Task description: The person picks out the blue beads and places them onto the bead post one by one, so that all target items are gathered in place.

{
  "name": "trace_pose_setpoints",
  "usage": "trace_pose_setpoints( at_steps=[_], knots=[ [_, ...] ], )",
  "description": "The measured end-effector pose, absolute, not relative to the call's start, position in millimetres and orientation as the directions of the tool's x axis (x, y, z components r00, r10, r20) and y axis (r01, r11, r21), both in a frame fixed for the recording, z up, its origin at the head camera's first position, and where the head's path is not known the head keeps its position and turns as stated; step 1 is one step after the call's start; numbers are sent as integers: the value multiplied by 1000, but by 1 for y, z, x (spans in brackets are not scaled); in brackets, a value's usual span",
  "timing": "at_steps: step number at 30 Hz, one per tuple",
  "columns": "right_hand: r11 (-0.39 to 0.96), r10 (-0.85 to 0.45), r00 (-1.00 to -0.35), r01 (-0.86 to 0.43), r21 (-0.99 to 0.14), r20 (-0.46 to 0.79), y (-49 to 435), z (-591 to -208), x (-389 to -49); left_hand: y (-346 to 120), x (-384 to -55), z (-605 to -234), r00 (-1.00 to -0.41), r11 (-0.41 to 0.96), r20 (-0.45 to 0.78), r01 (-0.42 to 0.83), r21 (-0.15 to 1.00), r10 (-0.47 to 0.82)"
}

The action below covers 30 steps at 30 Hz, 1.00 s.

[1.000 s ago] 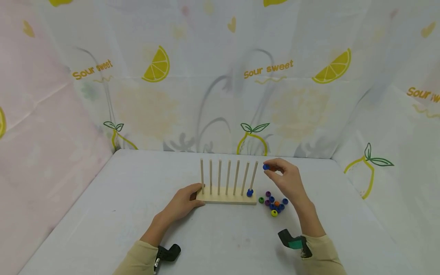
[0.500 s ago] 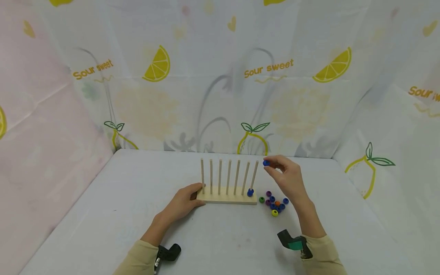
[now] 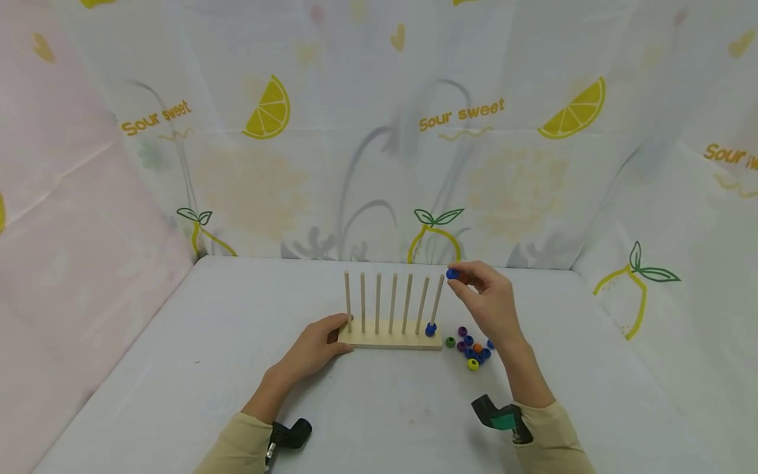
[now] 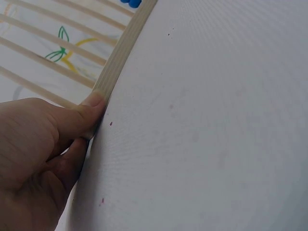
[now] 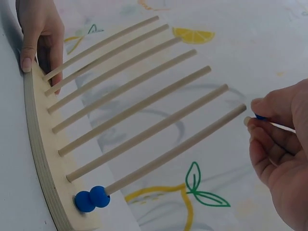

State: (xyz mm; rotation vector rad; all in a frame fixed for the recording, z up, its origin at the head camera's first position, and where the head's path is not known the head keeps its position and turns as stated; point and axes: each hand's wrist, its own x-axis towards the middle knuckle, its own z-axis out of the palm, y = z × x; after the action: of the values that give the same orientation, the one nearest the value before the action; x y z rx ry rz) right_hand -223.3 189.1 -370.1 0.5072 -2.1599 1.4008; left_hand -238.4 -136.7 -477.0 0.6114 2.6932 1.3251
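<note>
A wooden peg board (image 3: pixel 387 341) with a row of several upright pegs stands on the table. My left hand (image 3: pixel 314 342) grips its left end, thumb on the near edge in the left wrist view. Two blue beads (image 5: pixel 98 196) sit stacked at the foot of the rightmost peg (image 5: pixel 178 148). My right hand (image 3: pixel 493 299) pinches another blue bead (image 3: pixel 453 274) between thumb and fingertips, just right of that peg's top. Most of this bead is hidden by the fingers in the right wrist view.
Right of the board lies a loose group of beads: several blue ones, purple ones, a green bead (image 3: pixel 451 342), an orange bead (image 3: pixel 477 347) and a yellow bead (image 3: pixel 472 364). A white table (image 3: pixel 391 415) spreads beneath, with a lemon-printed curtain (image 3: pixel 331 164) behind.
My right hand has risen a little and shifted left with the blue bead, closer to the top of the rightmost peg. My left hand keeps its hold on the board.
</note>
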Motion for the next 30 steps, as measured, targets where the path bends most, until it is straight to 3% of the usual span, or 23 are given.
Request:
trace_pose_setpoints(
  at_steps=[20,30],
  knots=[
    [519,-45,-783,-549,-655,620,172,-358,-213,-136,-240,-476,-910,547,106,329,770,400],
    [523,-73,-779,-562,-641,623,180,-375,-226,-136,-241,-479,-922,557,100,310,770,375]
  ],
)
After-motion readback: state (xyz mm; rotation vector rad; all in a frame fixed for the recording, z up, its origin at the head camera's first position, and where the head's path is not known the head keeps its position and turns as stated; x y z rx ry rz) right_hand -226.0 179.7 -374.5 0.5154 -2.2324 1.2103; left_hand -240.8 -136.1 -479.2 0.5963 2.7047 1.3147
